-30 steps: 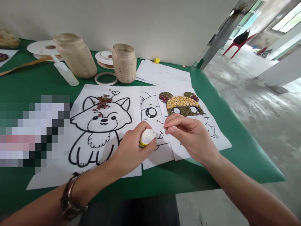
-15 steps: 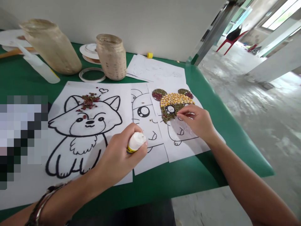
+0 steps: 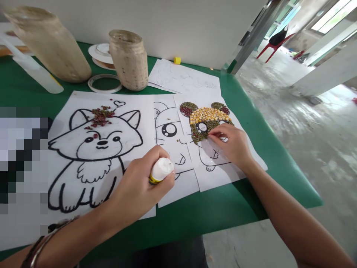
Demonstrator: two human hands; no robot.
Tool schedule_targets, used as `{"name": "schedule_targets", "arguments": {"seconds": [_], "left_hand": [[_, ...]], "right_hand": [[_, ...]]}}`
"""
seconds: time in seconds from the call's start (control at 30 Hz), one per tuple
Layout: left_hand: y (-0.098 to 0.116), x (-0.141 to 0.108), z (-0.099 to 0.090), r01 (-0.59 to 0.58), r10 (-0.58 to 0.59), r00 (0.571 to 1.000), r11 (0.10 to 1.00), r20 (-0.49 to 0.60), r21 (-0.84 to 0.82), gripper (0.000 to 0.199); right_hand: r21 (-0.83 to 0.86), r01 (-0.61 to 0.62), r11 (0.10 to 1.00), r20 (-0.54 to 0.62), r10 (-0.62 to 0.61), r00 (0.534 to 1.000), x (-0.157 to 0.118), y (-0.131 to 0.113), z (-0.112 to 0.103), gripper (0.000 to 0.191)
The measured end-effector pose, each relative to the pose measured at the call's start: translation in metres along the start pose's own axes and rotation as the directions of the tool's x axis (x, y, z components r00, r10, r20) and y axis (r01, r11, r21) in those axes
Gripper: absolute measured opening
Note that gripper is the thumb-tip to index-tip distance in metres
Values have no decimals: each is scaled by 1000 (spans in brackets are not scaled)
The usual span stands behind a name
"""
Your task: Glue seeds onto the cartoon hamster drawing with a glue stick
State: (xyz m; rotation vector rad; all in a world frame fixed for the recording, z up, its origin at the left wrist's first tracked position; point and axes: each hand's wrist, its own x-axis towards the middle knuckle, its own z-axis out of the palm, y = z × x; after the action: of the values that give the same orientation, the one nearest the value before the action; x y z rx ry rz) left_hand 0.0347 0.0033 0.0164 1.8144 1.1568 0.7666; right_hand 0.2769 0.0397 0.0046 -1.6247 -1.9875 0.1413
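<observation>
Pale wall point(image 3: 173, 26) backs a green tabletop point(image 3: 284, 178), with grey concrete floor point(image 3: 301, 123) and a red chair point(image 3: 275, 47) beyond its right edge. Near that edge lies a white sheet bearing an animal seed picture point(image 3: 210, 114). Its round ears are filled with green seeds and dark red ones, yellow kernels form a band across the forehead, and green seeds surround the large black-and-white eye. Below, the body is only a black outline on white paper, with a glossy patch beside the fingers.

The right hand point(image 3: 232, 143) reaches over this sheet, its grip pinched closed beside the eye; whether a seed is between the fingertips cannot be told. Toward the near edge, the left hand point(image 3: 139, 182) has its grip wrapped around a white-and-yellow bottle point(image 3: 161, 169), white end showing.

Beside the seed picture is a partly covered drawing point(image 3: 170, 149); farther left, a large fox-like drawing point(image 3: 95, 149) carries a heap of red and green beans point(image 3: 102, 116). Along the far edge stand two cloudy jars point(image 3: 128, 59), near a small yellow cap point(image 3: 177, 60).
</observation>
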Motion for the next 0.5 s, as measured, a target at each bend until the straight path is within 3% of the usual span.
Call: {"name": "schedule_targets", "arguments": {"seconds": [0.3, 0.5], "left_hand": [[1, -1, -1, 41, -41, 999, 999, 3, 6, 14], [1, 1, -1, 29, -29, 999, 1000, 17, -3, 14]], "right_hand": [[13, -45, 999, 6, 45, 999, 1, -2, 1, 7], [-44, -2, 999, 41, 4, 999, 1, -2, -2, 10]]}}
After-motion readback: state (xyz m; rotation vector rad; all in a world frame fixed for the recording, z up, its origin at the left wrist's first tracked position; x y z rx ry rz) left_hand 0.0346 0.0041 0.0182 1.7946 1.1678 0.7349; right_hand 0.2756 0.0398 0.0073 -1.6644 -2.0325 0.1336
